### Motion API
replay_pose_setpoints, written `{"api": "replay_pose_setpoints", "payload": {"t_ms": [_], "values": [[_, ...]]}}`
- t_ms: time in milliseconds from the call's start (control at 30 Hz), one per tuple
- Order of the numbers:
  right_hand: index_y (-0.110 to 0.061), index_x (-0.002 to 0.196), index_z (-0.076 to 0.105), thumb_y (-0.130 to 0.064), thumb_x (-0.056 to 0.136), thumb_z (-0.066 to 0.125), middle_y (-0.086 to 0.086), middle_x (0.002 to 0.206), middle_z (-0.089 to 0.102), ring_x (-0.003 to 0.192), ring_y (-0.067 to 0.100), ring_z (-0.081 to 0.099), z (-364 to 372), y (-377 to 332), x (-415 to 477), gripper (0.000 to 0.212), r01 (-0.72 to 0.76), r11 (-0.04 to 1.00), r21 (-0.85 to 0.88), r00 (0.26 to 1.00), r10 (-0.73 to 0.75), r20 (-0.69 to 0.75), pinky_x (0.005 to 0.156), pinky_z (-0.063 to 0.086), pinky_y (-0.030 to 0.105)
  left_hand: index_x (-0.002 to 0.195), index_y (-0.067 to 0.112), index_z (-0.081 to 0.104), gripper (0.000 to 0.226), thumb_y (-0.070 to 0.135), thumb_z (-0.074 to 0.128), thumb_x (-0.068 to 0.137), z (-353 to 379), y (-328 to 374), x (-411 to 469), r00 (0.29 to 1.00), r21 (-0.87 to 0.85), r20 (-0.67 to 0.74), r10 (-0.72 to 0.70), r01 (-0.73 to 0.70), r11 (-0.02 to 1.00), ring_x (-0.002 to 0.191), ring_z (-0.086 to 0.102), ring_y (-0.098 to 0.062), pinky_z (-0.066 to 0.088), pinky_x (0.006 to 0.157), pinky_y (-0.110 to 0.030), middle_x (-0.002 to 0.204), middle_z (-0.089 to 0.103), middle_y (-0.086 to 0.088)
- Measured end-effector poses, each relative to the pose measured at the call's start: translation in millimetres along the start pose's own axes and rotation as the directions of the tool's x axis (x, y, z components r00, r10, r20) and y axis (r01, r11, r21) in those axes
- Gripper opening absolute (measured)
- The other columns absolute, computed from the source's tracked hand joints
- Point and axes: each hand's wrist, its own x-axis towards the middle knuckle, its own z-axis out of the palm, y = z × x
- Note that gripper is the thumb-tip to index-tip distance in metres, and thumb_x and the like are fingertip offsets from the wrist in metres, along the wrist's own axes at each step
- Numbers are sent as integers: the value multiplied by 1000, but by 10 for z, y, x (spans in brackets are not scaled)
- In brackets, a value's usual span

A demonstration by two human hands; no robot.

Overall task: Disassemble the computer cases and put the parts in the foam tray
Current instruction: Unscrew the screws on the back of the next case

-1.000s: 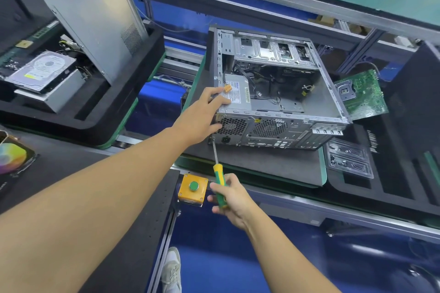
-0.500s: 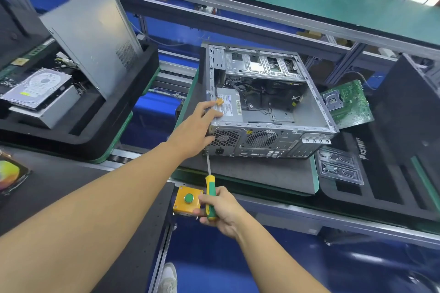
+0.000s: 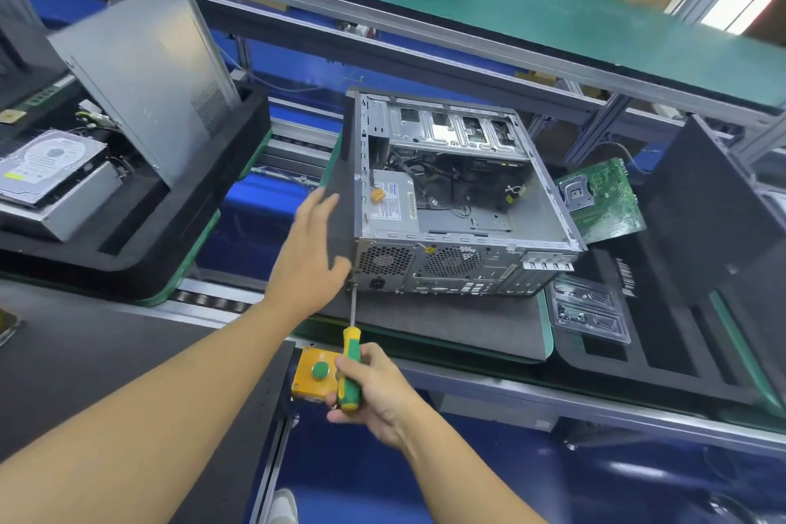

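Grey steel computer case [image 3: 463, 225]; right of it green circuit board [image 3: 604, 200]; near it green-yellow-handled screwdriver [image 3: 349, 366], black foam tray [image 3: 680, 336].

Computer case [image 3: 459, 200]: grey steel tower, lying on its side at the centre of the surface [image 3: 446, 323]. Cover off, open face up, rear fan grilles toward the viewer. Power supply [image 3: 389, 204] and loose cables [image 3: 446, 179] sit inside, toward its 9 o'clock wall.

Black foam tray [image 3: 638, 379] at 3 o'clock of the case; green motherboard [image 3: 604, 200] lies tilted at its far end.

Second foam tray [image 3: 238, 166] at 9 o'clock holds a leaning side panel [image 3: 144, 72] and a hard drive [image 3: 46, 166].
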Motion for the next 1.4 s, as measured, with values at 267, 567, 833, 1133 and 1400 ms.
{"api": "replay_pose_setpoints", "payload": {"t_ms": [267,567,833,1133,1400], "values": [[-13,112,51,-32,101,44,7,85,59,64,19,51,30,-55,-9,23,-127,989,80,992,127,11,53,38,27,77,13,67,37,47,61,91,359,-80,-444,748,-150,298,-594,651,744,68,69,-25,53,54,-31,71,71,-2],[-13,115,42,-17,94,68,13,97,65,67,19,67,-50,3,-13,34,-9,999,-40,998,6,-64,53,51,29,84,6,74,19,24,73,90,622,70,-341,604,-420,313,-733,780,464,67,74,-21,63,65,-38,72,75,-7],[-6,116,52,-23,103,33,12,89,67,66,19,56,-74,-113,-71,29,-122,987,105,992,119,30,58,46,31,96,-2,69,20,18,71,91,695,-24,-252,498,-550,412,-763,804,227,65,71,-20,57,55,-31,81,74,-13],[-18,115,40,-16,93,70,12,111,58,73,15,61,-79,-27,-44,37,-3,1000,-5,998,2,-68,53,54,29,94,5,71,21,23,79,85,620,13,-323,546,-573,430,-719,781,251,64,72,-15,56,51,-25,80,76,-8],[-4,119,55,-26,103,42,15,98,59,75,22,54,-64,-90,-75,30,-104,982,154,995,104,9,56,48,31,96,1,72,20,13,81,82,588,-37,-334,555,-538,449,-700,794,283,65,66,-18,55,51,-23,78,72,-12]]}}
